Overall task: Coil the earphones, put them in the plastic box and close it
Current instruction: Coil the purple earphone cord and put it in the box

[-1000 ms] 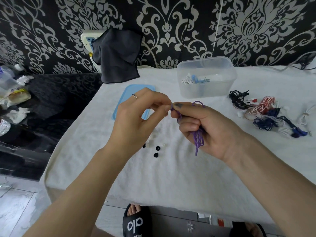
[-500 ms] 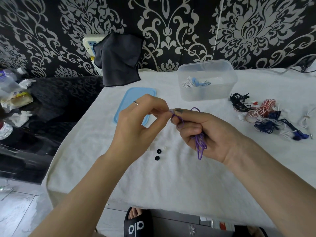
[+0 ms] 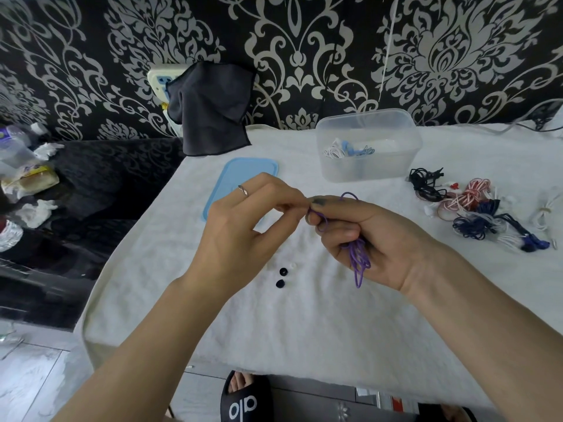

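Note:
My right hand (image 3: pixel 374 239) grips a bundle of purple earphones (image 3: pixel 359 260), whose loops hang below the curled fingers. One loop sticks up behind the thumb. My left hand (image 3: pixel 243 226) pinches the cord's end right at my right thumb tip, above the white cloth. The clear plastic box (image 3: pixel 368 146) stands open at the back of the table with white and blue coiled earphones inside. Its light blue lid (image 3: pixel 234 178) lies flat to the left of the box, partly behind my left hand.
A heap of tangled earphones (image 3: pixel 475 211), black, red-white and dark blue, lies at the right. Small black and white ear tips (image 3: pixel 282 275) sit on the cloth below my hands. A dark cloth (image 3: pixel 210 111) hangs on the wall. A cluttered black surface (image 3: pixel 45 190) is at the left.
Both hands stay together with the purple cord; the fingers shift only slightly. The view has tilted a little, so everything sits lower in the frame.

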`<action>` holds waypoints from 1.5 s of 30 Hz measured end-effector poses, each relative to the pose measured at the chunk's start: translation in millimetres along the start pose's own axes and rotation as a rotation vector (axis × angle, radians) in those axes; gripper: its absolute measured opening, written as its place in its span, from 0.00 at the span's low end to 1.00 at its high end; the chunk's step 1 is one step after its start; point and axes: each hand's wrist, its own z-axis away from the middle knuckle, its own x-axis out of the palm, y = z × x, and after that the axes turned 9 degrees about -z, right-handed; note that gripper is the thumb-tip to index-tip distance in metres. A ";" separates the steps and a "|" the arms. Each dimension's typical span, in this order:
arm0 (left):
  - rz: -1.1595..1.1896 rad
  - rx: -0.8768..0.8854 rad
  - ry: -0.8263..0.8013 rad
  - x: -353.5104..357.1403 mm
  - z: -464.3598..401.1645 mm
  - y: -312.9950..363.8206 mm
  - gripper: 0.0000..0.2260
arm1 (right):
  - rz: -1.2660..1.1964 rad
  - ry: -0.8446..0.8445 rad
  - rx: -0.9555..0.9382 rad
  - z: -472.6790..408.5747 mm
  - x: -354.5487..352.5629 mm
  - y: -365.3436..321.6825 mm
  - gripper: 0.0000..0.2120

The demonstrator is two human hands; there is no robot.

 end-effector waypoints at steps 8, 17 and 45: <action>0.195 -0.085 0.010 3.4 1.8 -1.9 0.01 | 0.049 -0.020 -0.018 4.0 0.8 -2.9 0.05; 0.377 -0.212 -0.065 2.8 -0.5 -0.6 0.07 | 0.111 -0.001 -0.128 3.3 5.0 2.8 0.03; 0.370 -0.731 -0.244 38.0 1.3 -4.2 0.07 | 0.383 0.345 -0.255 -26.7 -23.2 3.3 0.04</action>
